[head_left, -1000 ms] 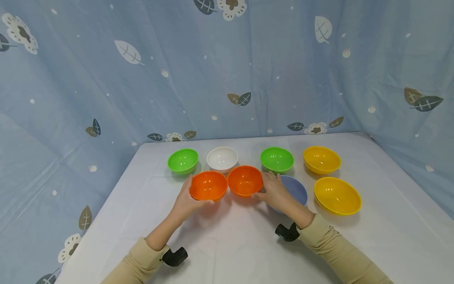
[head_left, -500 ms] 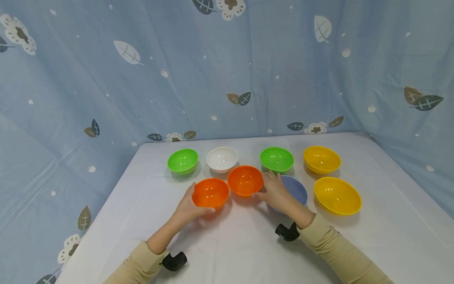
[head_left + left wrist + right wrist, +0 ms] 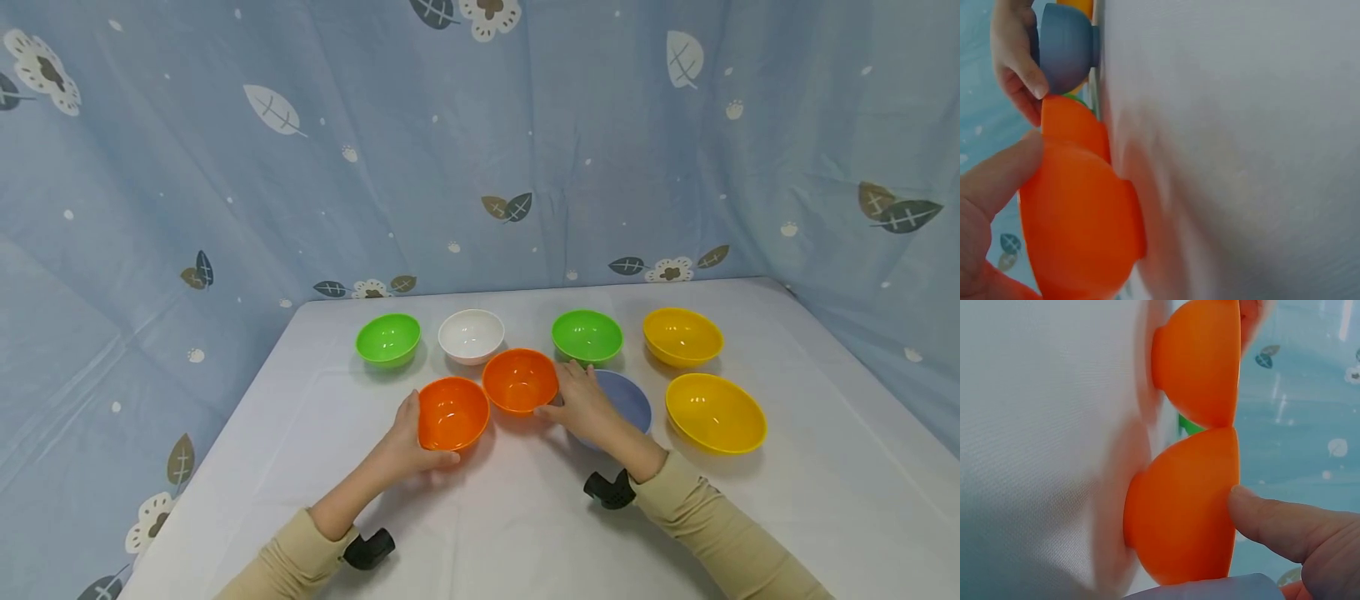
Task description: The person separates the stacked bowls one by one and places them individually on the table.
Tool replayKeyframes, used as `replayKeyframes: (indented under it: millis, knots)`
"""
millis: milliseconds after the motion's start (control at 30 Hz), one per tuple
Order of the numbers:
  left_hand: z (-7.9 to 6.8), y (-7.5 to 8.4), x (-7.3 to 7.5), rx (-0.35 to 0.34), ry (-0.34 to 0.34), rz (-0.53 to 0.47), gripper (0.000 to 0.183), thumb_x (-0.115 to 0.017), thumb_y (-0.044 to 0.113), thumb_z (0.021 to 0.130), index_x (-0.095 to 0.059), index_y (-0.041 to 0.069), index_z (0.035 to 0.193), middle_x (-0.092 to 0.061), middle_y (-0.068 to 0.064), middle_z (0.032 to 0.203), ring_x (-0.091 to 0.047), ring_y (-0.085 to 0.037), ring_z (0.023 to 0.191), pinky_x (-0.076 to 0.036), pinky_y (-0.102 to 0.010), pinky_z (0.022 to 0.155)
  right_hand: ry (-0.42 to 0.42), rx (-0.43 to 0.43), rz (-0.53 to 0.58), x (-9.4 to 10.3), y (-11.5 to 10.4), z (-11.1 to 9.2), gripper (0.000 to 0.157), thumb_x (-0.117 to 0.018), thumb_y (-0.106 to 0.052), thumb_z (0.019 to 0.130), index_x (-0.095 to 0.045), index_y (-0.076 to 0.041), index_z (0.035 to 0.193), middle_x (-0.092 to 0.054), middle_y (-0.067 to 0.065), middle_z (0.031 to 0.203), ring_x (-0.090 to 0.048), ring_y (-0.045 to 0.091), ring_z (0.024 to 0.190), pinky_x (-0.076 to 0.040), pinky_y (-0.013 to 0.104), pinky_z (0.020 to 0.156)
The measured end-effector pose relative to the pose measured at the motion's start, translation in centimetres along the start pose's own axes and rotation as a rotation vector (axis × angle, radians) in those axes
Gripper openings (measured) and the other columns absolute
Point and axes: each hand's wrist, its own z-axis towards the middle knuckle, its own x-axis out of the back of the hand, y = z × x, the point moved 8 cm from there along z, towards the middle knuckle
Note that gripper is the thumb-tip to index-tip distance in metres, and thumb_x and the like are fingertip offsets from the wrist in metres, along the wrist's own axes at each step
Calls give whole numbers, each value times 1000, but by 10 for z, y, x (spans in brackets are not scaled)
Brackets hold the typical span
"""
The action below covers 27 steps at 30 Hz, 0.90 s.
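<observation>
Two orange bowls sit side by side mid-table, rims meeting in the head view. My left hand [image 3: 403, 442] grips the left orange bowl [image 3: 453, 414], thumb on its near side and fingers round its left side. The right orange bowl [image 3: 520, 381], a little farther back, is held by my right hand [image 3: 581, 404] at its right side. In the right wrist view my right thumb [image 3: 1266, 515] presses near that bowl's rim. Partly hidden behind my right hand is a blue bowl [image 3: 628, 402]. The left wrist view shows the left bowl's outer wall [image 3: 1079, 219] close up.
Along the back stand a green bowl [image 3: 387, 340], a white bowl [image 3: 471, 337], another green bowl [image 3: 587, 337] and a yellow bowl [image 3: 682, 337]. A larger-looking yellow bowl [image 3: 715, 413] is at the right. White cloth covers the table [image 3: 510, 525]; a blue patterned curtain [image 3: 480, 142] hangs behind.
My left hand has brought the left orange bowl toward me and slightly right, away from the white bowl. My right hand and its bowl have stayed put.
</observation>
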Motion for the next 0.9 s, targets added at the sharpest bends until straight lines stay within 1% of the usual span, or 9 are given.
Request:
replayKeyframes:
  millis: [67,167,300,400,500,600,700,833,900]
  knots:
    - [0,2,1,-11,0,45,116,-80,35,66,-6,-10,142,-13,-27,147,-31,-44,128,-32,-57,100,0,2,-4,0,0,0,70,-73,-18,77,-40,8,132,-42,26,134,-30,43,129,-10,62,105]
    - [0,7,4,-32,8,126,117,-80,38,65,-7,-12,142,-12,-29,147,-24,-44,131,-28,-57,103,2,3,-4,0,0,0,69,-73,-18,77,-40,8,132,-43,25,134,-31,42,129,-10,62,105]
    - [3,20,9,-58,29,188,118,-79,41,65,-7,-10,142,-10,-26,149,-17,-42,135,-24,-55,105,6,9,-1,0,1,0,69,-73,-18,77,-41,7,132,-44,24,134,-31,42,129,-10,62,105]
    - [8,34,10,-71,36,204,117,-79,41,66,-7,-8,143,-12,-24,150,-17,-39,135,-24,-54,106,11,15,-2,0,1,0,68,-74,-17,76,-42,7,132,-44,25,133,-31,42,128,-10,63,105]
    - [14,49,10,-99,39,220,115,-80,39,66,-9,-8,143,-17,-24,148,-22,-39,134,-26,-54,105,14,18,0,1,2,0,68,-74,-18,76,-42,7,131,-45,25,133,-33,41,128,-11,63,105]
    - [20,59,6,-124,34,216,114,-80,38,66,-10,-6,144,-22,-23,146,-26,-39,131,-27,-54,104,12,17,2,0,2,0,67,-73,-18,77,-42,7,131,-45,25,132,-33,42,128,-11,63,104]
    - [28,66,-1,-137,20,242,112,-79,40,67,-11,-7,143,-25,-24,145,-29,-39,130,-28,-53,104,7,9,10,0,3,0,67,-74,-18,77,-43,7,131,-45,24,132,-33,41,128,-10,63,105]
    - [38,73,-12,-106,-9,280,111,-77,44,68,-13,-6,143,-24,-24,146,-30,-39,130,-30,-51,104,21,13,15,1,3,-1,67,-74,-17,76,-43,7,131,-46,25,131,-34,40,127,-10,63,104]
    - [44,78,-17,-95,-20,284,111,-77,44,68,-13,-6,144,-25,-25,145,-32,-39,129,-31,-50,103,35,19,10,3,3,-1,67,-74,-16,76,-43,8,130,-46,25,131,-35,40,126,-11,63,104]
